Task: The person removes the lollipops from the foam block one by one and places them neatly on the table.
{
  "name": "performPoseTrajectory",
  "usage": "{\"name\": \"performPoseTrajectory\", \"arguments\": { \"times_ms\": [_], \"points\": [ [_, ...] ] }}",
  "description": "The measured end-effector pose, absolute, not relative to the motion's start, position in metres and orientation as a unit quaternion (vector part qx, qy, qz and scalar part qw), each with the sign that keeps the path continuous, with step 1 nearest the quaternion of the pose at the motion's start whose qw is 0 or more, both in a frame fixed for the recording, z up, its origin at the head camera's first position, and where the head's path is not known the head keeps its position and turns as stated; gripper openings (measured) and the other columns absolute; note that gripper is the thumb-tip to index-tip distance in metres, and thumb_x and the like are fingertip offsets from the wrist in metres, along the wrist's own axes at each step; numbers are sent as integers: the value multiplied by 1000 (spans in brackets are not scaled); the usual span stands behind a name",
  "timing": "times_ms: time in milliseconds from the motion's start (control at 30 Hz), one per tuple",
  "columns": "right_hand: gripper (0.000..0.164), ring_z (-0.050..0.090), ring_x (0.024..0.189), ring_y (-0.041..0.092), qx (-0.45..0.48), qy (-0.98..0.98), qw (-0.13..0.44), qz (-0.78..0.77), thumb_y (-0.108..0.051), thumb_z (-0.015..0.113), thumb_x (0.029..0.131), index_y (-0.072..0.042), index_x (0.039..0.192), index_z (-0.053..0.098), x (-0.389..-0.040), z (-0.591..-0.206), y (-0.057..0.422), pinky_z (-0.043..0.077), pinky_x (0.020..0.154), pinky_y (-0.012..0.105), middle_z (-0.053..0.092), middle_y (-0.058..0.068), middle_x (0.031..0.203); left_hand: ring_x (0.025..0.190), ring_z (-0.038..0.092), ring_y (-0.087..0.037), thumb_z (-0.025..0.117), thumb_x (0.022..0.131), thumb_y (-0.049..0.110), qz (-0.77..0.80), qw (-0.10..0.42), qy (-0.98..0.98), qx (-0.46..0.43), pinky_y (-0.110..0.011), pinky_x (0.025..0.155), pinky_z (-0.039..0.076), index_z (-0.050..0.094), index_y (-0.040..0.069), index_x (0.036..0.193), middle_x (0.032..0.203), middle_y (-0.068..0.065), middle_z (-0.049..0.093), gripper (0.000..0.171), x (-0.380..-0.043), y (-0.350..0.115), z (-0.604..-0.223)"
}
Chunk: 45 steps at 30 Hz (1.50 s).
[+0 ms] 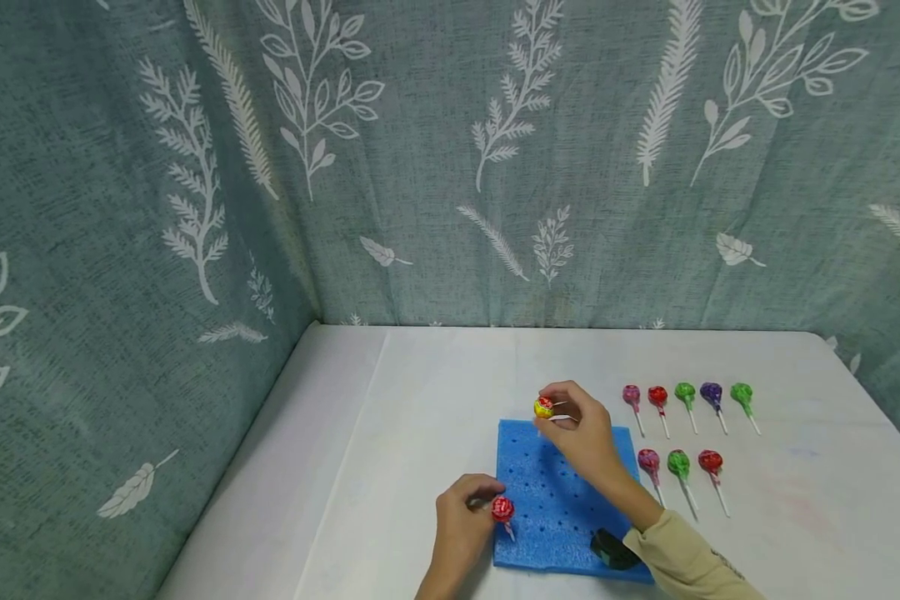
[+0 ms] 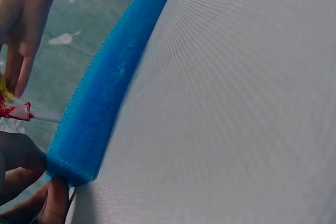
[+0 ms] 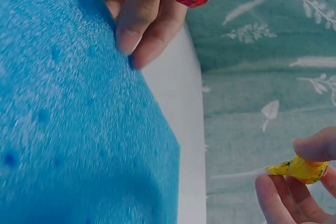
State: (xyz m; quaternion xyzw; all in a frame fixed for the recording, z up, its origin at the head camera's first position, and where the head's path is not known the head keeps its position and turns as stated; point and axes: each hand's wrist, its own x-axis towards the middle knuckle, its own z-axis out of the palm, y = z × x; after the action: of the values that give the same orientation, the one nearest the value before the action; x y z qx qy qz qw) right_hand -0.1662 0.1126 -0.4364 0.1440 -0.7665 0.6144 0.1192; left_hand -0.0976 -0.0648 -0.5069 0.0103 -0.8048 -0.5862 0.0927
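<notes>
A blue foam block (image 1: 540, 533) dotted with small holes lies on the table. At its left edge, my left hand (image 1: 459, 517) grips the foam, fingers and thumb around the corner in the left wrist view. A red-wrapped lollipop (image 1: 502, 508) stands with its stick in the foam right beside these fingers. My right hand (image 1: 588, 429) pinches a yellow lollipop (image 3: 303, 169) by its wrapped head, above the far side of the block. Its white stick (image 3: 236, 174) points away from the fingers and is free of the foam in the right wrist view.
Right of the foam, two rows of lollipops lie on the white table (image 1: 412, 400), including a purple lollipop (image 1: 712, 395) and a green lollipop (image 1: 678, 464). A dark strap-like object (image 1: 611, 550) shows by the right sleeve. A leaf-patterned curtain (image 1: 420, 167) hangs behind.
</notes>
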Motion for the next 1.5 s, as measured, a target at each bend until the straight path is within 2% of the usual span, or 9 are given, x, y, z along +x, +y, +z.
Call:
{"name": "performPoseTrajectory", "arguments": {
  "times_ms": [400,800,1400,1500],
  "points": [
    [31,63,94,25,122,-795,134,579,-4,72,81,-2,109,60,-157,-430,143,51,75,19,63,12,102,79,64,-11,66,67,-14,-583,99,-806,6,-26,73,52,72,9,81,85,2,67,27,-99,-66,-511],
    [32,59,90,5,108,-813,166,548,-6,71,83,-1,111,58,-149,-429,173,49,73,14,62,11,102,78,64,-11,67,67,-12,-578,102,-810,7,-27,73,52,72,10,80,84,3,66,26,-99,-65,-510],
    [33,55,90,-3,54,-842,189,503,-10,69,85,-2,116,58,-139,-424,211,44,75,7,60,11,107,78,64,-10,69,68,-11,-589,99,-802,10,-25,71,51,72,10,80,84,3,67,24,-98,-65,-511],
    [35,56,90,1,61,-838,200,505,-11,70,85,-4,117,59,-147,-439,225,44,75,7,60,10,108,78,64,-10,69,68,-10,-589,99,-802,10,-25,71,51,72,10,80,85,3,67,24,-99,-65,-511]
  ]
}}
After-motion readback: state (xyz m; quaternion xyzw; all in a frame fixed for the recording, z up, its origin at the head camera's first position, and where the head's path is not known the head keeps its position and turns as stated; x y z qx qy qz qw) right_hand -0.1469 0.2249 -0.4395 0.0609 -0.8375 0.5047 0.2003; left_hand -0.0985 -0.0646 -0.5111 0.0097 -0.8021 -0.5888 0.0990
